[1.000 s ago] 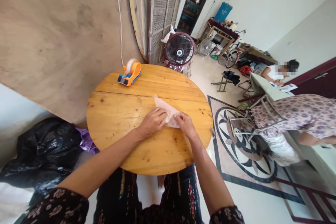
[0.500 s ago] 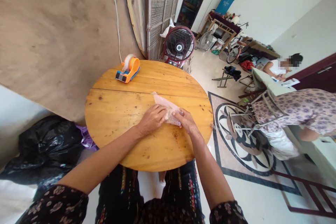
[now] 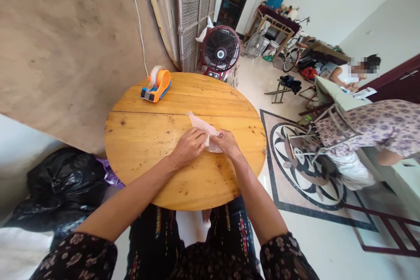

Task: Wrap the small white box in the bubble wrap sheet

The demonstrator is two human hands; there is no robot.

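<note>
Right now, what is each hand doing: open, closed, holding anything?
Left hand: closed, fingers curled on the near end of the bag.
Right hand: closed, pinching the same bag.

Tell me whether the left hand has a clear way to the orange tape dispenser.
Probably yes: only bare table lies between the left hand and the tape dispenser near the far edge, though that hand is busy gripping the plastic bag.
</note>
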